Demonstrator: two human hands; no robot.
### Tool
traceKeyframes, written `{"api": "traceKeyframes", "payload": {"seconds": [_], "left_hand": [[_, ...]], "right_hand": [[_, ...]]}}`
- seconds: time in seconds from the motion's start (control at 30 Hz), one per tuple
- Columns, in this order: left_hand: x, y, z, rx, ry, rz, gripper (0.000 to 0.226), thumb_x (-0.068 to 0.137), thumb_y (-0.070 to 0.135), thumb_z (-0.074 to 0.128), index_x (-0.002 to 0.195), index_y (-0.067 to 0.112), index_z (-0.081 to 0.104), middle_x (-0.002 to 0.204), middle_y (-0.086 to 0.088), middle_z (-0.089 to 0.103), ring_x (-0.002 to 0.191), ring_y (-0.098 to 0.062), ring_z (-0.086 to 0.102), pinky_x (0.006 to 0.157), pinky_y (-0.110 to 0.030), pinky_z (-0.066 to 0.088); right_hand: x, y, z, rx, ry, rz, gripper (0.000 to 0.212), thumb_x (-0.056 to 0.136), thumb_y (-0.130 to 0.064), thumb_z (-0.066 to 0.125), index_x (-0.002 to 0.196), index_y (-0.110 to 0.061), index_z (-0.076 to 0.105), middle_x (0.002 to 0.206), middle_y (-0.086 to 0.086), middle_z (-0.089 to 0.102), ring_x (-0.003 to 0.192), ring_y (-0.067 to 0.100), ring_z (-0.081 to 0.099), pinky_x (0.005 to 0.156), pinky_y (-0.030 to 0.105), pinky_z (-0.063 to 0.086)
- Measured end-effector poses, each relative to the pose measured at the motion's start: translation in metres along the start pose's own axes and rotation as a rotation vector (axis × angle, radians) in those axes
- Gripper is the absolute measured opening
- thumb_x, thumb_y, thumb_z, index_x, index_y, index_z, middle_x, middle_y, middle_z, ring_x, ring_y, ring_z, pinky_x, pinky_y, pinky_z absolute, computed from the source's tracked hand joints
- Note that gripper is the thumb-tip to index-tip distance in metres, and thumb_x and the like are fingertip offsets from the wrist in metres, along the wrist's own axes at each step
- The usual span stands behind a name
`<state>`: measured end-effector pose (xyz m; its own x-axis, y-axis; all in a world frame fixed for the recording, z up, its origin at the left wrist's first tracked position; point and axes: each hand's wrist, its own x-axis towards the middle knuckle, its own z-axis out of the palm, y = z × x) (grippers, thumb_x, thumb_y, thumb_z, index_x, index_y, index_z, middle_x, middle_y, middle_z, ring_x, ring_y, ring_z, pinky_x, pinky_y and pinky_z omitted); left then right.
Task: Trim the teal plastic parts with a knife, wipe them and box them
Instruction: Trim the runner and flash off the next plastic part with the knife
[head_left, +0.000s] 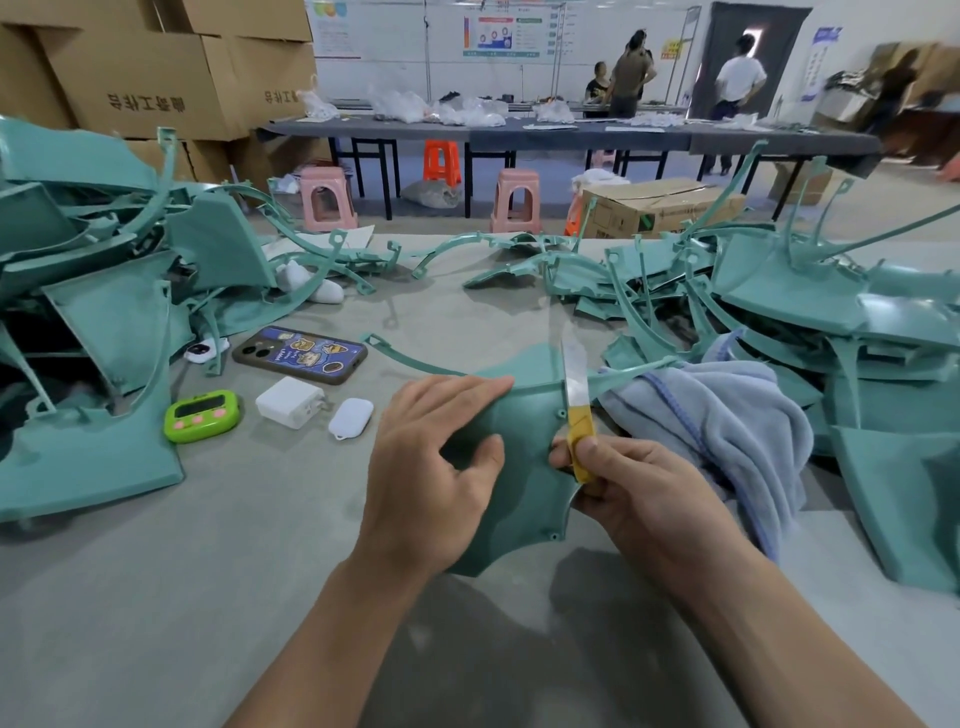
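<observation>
A teal plastic part (524, 499) with a long curved arm lies on the grey table in front of me. My left hand (431, 467) grips its left side, fingers over the top edge and thumb on its face. My right hand (628, 499) holds a knife (576, 395) by its yellow handle, the blade pointing up along the part's right edge. A light blue cloth (727, 421) lies just right of the knife.
Piles of teal parts stand at the left (104, 312) and right (831, 322). A phone (301, 356), a green timer (202, 415), a white charger (288, 401) and a white case (352, 417) lie left of my hands. Cardboard boxes (156, 67) are stacked behind.
</observation>
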<state>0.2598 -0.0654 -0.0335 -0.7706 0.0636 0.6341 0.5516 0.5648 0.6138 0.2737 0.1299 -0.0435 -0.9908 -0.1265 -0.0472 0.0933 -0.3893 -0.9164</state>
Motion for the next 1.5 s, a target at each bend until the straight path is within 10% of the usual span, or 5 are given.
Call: {"api": "traceKeyframes", "payload": {"seconds": [0.63, 0.83, 1.17, 1.37, 1.5], "left_hand": [[0.007, -0.008, 0.005, -0.09, 0.032, -0.109, 0.042, 0.083, 0.017, 0.08, 0.117, 0.04, 0.073, 0.113, 0.025, 0.066, 0.115, -0.004, 0.055, 0.101, -0.02, 0.042], [0.004, -0.021, 0.006, -0.163, 0.09, -0.345, 0.013, 0.092, 0.039, 0.063, 0.089, 0.047, 0.073, 0.086, 0.024, 0.07, 0.082, 0.002, 0.061, 0.073, -0.015, 0.047], [0.004, -0.025, 0.009, -0.501, -0.115, -0.734, 0.041, 0.101, 0.026, 0.054, 0.07, 0.001, 0.062, 0.062, -0.005, 0.052, 0.057, -0.016, 0.043, 0.049, -0.025, 0.032], [0.006, -0.027, 0.005, -0.836, -0.362, -0.88, 0.029, 0.102, 0.008, 0.043, 0.076, 0.003, 0.056, 0.046, -0.005, 0.039, 0.035, -0.014, 0.03, 0.041, -0.017, 0.023], [0.01, -0.042, 0.009, -1.075, -0.582, -0.907, 0.027, 0.062, 0.026, 0.07, 0.074, 0.007, 0.055, 0.046, -0.004, 0.039, 0.034, -0.014, 0.034, 0.039, -0.017, 0.028]], "right_hand": [[-0.003, 0.005, 0.01, -0.015, -0.027, -0.105, 0.022, 0.082, -0.027, 0.07, 0.085, -0.01, 0.083, 0.112, 0.01, 0.076, 0.104, 0.022, 0.071, 0.088, 0.039, 0.058], [-0.002, 0.002, 0.009, 0.109, -0.185, -0.153, 0.025, 0.086, -0.032, 0.078, 0.092, -0.009, 0.081, 0.131, 0.017, 0.068, 0.126, 0.025, 0.063, 0.09, 0.033, 0.058], [0.003, -0.001, -0.008, -0.522, 0.137, -0.349, 0.03, 0.1, 0.0, 0.055, 0.08, -0.01, 0.075, 0.072, 0.013, 0.073, 0.048, 0.021, 0.058, 0.049, 0.024, 0.046], [0.002, 0.011, -0.008, -0.864, 0.129, -0.298, 0.023, 0.101, -0.024, 0.061, 0.081, -0.022, 0.072, 0.069, 0.005, 0.069, 0.053, 0.022, 0.056, 0.052, 0.037, 0.048], [0.004, 0.009, -0.013, -1.002, 0.377, -0.367, 0.034, 0.1, -0.027, 0.061, 0.066, -0.027, 0.063, 0.063, -0.01, 0.065, 0.051, 0.006, 0.052, 0.048, 0.019, 0.038]]}}
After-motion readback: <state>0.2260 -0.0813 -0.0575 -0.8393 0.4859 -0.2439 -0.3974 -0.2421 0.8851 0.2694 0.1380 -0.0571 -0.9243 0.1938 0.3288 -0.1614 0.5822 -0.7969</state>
